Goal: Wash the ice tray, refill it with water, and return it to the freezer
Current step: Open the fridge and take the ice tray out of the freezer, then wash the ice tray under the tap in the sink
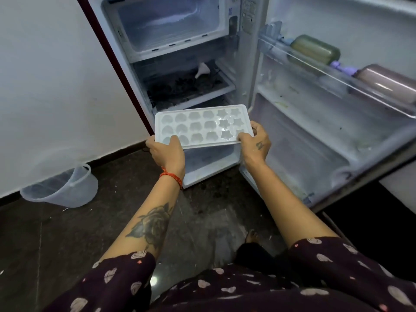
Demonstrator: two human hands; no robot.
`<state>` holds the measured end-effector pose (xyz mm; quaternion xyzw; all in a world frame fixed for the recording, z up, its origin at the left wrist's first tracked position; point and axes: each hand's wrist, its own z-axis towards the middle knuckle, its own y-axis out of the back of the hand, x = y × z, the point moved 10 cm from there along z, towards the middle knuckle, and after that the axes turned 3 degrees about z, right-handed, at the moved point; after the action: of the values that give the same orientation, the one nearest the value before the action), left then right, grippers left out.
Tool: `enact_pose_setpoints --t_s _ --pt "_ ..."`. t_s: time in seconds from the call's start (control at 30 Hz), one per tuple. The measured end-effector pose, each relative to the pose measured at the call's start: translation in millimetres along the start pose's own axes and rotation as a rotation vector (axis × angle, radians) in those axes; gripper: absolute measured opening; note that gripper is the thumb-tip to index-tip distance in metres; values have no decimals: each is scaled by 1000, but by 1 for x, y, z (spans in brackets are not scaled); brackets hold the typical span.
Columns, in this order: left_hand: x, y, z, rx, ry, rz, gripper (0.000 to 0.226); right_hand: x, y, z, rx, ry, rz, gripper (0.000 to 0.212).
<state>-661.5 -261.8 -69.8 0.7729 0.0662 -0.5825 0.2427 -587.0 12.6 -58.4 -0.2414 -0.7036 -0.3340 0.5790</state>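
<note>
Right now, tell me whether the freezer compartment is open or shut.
Open. The freezer compartment at the top of the fridge shows its bare interior with no flap across it, while both hands hold the ice tray lower down, outside it.

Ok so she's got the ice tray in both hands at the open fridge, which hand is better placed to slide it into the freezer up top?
Probably the left hand. The freezer compartment sits up and to the left, more in line with that arm, while the right hand holds the ice tray on the door side.
</note>
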Motion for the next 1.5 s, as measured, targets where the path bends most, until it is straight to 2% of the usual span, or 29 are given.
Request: enact_pose_setpoints --t_s 0.23,0.4,0.8,1.17,1.5 --pt "16 0 -41 97 -56 129 48 -29 52 -36 -64 -48 31 41" --pt "24 0 -82 113 -88 114 45 -52 98 -59 -112 -96 70 43" --pt "59 -29 -219 296 -138 168 42 -104 252 -122 -313 -177 77 35" --pt "52 -109 -323 622 -306 280 44 -143 376 -162 -656 -208 84 25" --pt "48 -177 -401 967 -424 288 42 -157 446 -211 -1004 -236 164 27"
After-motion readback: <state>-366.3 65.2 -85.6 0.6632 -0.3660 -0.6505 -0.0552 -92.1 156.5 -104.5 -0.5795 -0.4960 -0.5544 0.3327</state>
